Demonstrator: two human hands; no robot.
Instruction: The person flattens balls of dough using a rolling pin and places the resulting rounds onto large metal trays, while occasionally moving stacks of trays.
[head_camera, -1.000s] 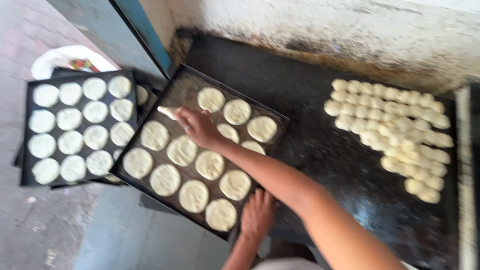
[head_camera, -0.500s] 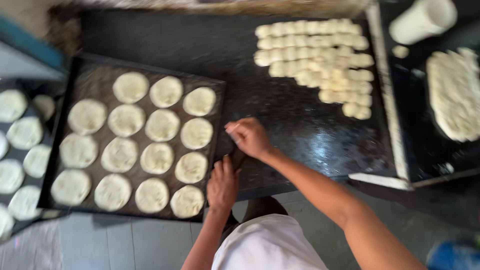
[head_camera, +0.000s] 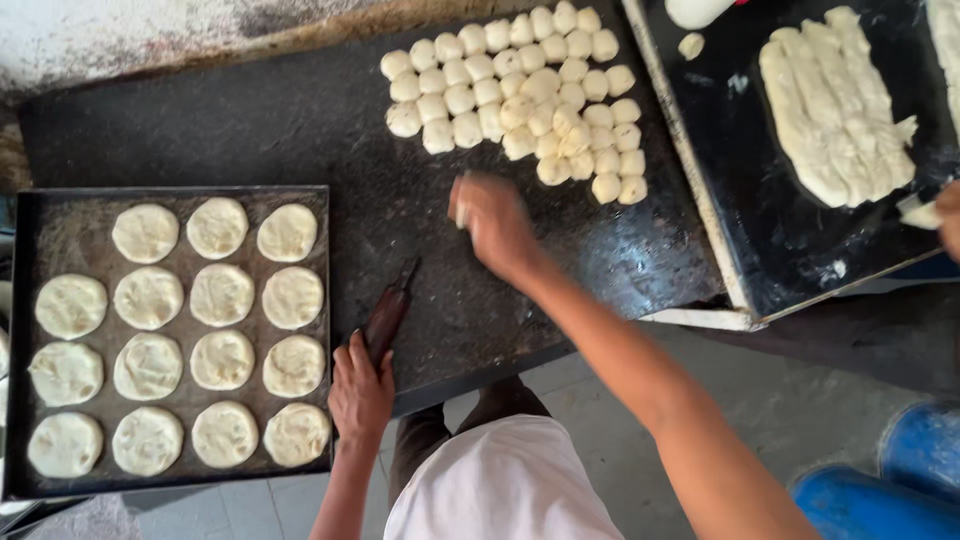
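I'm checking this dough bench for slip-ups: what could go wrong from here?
1. The dough balls sit packed and touching, so the right hand reaching in could dent neighbours or lift two stuck together.
2. The tray seems to overhang the black worktop; the left hand pressing beside it could nudge it off.

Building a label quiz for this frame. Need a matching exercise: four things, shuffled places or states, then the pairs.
Things:
1. dough discs
2. dough balls
3. left hand
4. right hand

Places or states:
A. clustered on the dark counter, top
B. blurred, just below the balls
C. laid in rows on the tray
D. at the counter's near edge, on a dark tool

Pairs: 1-C, 2-A, 3-D, 4-B
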